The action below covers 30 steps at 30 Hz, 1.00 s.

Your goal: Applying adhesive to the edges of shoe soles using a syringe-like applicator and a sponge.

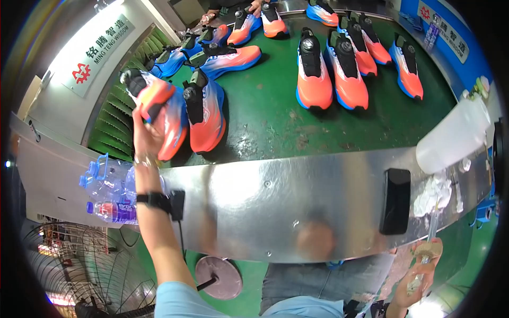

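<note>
At the left, my left hand (148, 135) is closed on an orange, white and blue running shoe (156, 98), which is tilted and slightly blurred. Another such shoe (207, 119) stands on the green surface just right of it, toe toward me. Low at the right, my right hand (416, 281) has its fingers wrapped round a thin, pale stick-like tool (426, 259); a beige, roundish piece (429, 247) shows at the fingers. Beyond that hand, crumpled white tissue (432, 196) lies on the metal ledge.
More shoes (314, 79) stand on the green belt (265, 116), at right and far left. On the metal ledge (302, 201) are a black phone (396, 201) and a tilted whitish container (453, 135). Plastic bottles (108, 183) sit left, above a fan (79, 265). Another person's hand (256, 7) is at the far edge.
</note>
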Tool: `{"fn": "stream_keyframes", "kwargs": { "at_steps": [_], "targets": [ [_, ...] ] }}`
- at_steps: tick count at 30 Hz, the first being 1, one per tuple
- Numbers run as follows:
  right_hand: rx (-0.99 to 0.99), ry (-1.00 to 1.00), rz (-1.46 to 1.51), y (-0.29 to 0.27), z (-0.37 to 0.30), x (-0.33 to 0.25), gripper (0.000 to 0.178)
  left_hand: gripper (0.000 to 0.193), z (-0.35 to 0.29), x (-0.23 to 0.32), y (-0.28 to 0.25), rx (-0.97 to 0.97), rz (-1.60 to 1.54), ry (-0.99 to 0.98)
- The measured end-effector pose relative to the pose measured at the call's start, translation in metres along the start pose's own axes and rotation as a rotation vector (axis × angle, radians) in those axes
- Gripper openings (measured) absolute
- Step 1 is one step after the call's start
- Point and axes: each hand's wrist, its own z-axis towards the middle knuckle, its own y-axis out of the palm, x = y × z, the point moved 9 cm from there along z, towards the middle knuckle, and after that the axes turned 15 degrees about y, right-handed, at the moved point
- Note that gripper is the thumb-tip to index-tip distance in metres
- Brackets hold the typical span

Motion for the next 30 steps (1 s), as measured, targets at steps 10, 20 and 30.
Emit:
{"fn": "stream_keyframes", "kwargs": {
  "at_steps": [10, 20, 30],
  "targets": [
    [0.205, -0.045, -0.127, -0.001, 0.017, 0.022, 0.040, 0.050, 0.114, 0.060, -0.098, -0.028, 2.047, 0.775],
    [0.301, -0.150, -0.180, 0.007, 0.036, 0.013, 0.038, 0.097, 0.119, 0.042, -0.195, 0.051, 2.084, -0.164],
    [0.347, -0.273, -0.301, -0.026, 0.045, -0.018, 0.034, 0.127, 0.052, 0.024, -0.121, 0.343, 2.310, -0.145]
  ]
}}
